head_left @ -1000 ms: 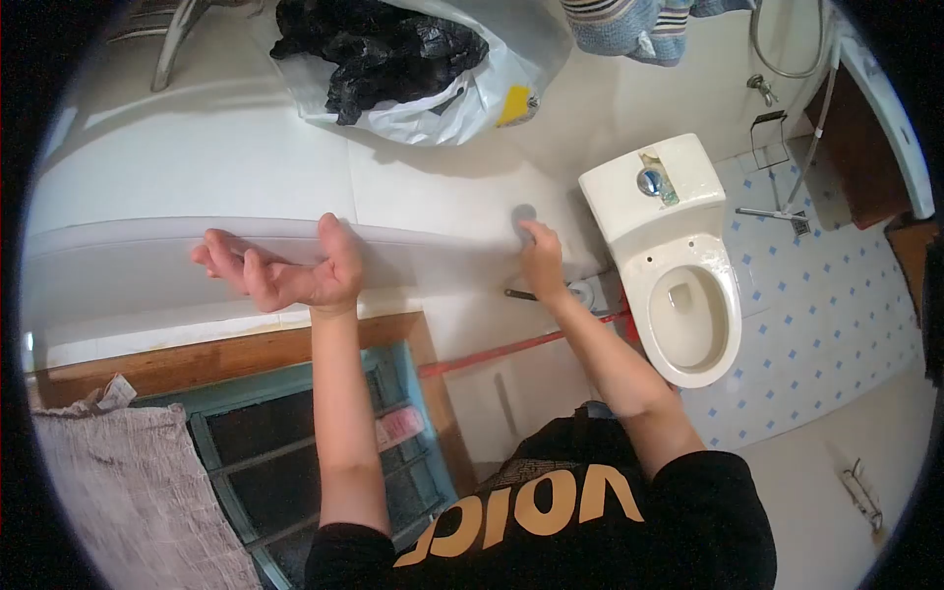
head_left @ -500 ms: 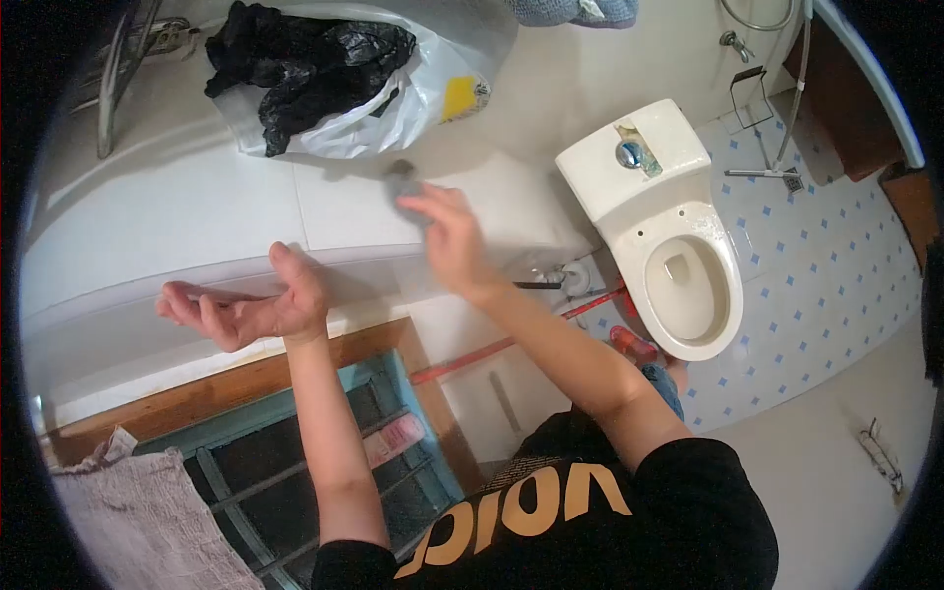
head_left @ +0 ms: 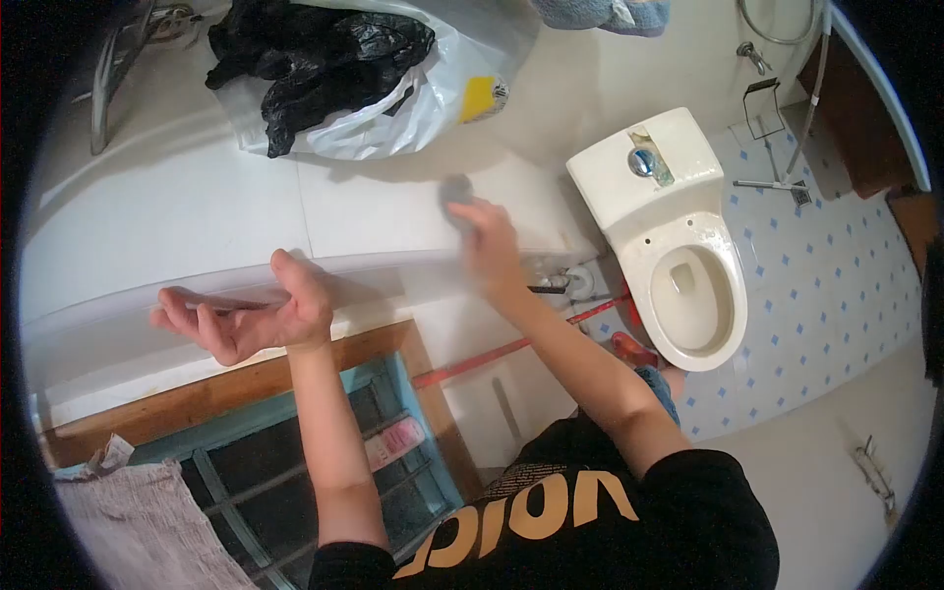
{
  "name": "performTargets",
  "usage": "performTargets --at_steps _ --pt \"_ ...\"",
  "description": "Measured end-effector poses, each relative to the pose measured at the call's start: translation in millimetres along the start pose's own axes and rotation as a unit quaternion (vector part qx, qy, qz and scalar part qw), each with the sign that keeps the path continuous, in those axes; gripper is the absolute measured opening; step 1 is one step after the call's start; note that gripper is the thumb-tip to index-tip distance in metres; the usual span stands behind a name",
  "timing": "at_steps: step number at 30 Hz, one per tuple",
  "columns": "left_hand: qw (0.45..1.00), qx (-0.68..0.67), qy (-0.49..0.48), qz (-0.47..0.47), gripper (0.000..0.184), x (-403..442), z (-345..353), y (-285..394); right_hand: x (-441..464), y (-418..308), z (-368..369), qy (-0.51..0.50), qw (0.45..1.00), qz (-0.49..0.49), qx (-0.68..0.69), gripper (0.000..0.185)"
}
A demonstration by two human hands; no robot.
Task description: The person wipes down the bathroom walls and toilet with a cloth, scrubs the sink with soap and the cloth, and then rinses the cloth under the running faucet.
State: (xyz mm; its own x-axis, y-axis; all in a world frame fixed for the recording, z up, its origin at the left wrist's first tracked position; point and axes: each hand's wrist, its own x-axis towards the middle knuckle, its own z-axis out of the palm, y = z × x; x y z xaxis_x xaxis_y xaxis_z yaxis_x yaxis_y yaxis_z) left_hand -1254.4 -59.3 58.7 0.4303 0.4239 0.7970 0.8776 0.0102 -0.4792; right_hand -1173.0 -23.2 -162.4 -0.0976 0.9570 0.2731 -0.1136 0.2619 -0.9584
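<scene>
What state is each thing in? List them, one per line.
Right hand: fingers closed, blurred
Grey object: seemingly held by right hand, blurred
Left hand: apparently empty, fingers loosely curled
White bag: open
Black plastic: crumpled
Toilet: bowl uncovered, no seat visible
Cloth: wrinkled, partly covering window

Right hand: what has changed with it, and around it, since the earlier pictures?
The right hand, a blurred grey thing at its fingertips, first swept left over the white surface, then came partly back right, towards the toilet. I see nothing newly grasped or released. The left hand stays open; the plastic bag and toilet keep their places.
</scene>
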Motion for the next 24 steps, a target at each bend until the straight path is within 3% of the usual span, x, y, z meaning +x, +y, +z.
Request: performTargets --at_steps 5,7,9,13,15,18,22,24 --pt "0.999 -0.026 0.014 -0.017 0.064 -0.9 3.7 -1.7 52.8 18.9 33.5 0.003 0.992 -0.016 0.129 0.037" --pt "0.998 -0.055 0.001 -0.032 0.062 2.2 3.4 1.2 56.2 75.6 57.0 0.005 0.996 0.053 0.071 0.040" --pt "1.000 -0.024 -0.001 0.011 0.060 -1.4 2.1 -5.6 46.8 154.1 72.7 0.031 0.994 0.097 0.040 0.039" --pt "1.000 -0.006 -0.013 0.025 0.069 -3.8 0.5 -7.9 -33.3 244.7 22.5 0.037 0.965 0.256 -0.046 0.038" --pt "0.999 0.005 -0.018 0.036 0.072 -4.1 -2.1 -10.5 -51.5 247.9 4.4 -0.007 0.926 0.366 -0.096 0.037" --pt "0.999 -0.029 0.003 0.014 0.071 -3.4 -0.7 -8.2 -51.7 224.2 -4.8 -0.055 0.903 0.419 -0.076 0.038" --pt "0.999 0.032 -0.019 0.026 0.067 -2.4 -0.5 -7.1 -27.9 127.0 0.1 -0.043 0.984 0.173 -0.029 0.044" --pt "0.999 0.025 -0.015 0.022 0.067 -2.8 0.0 -5.7 -11.7 65.6 -2.3 -0.031 0.993 0.100 0.054 0.045"
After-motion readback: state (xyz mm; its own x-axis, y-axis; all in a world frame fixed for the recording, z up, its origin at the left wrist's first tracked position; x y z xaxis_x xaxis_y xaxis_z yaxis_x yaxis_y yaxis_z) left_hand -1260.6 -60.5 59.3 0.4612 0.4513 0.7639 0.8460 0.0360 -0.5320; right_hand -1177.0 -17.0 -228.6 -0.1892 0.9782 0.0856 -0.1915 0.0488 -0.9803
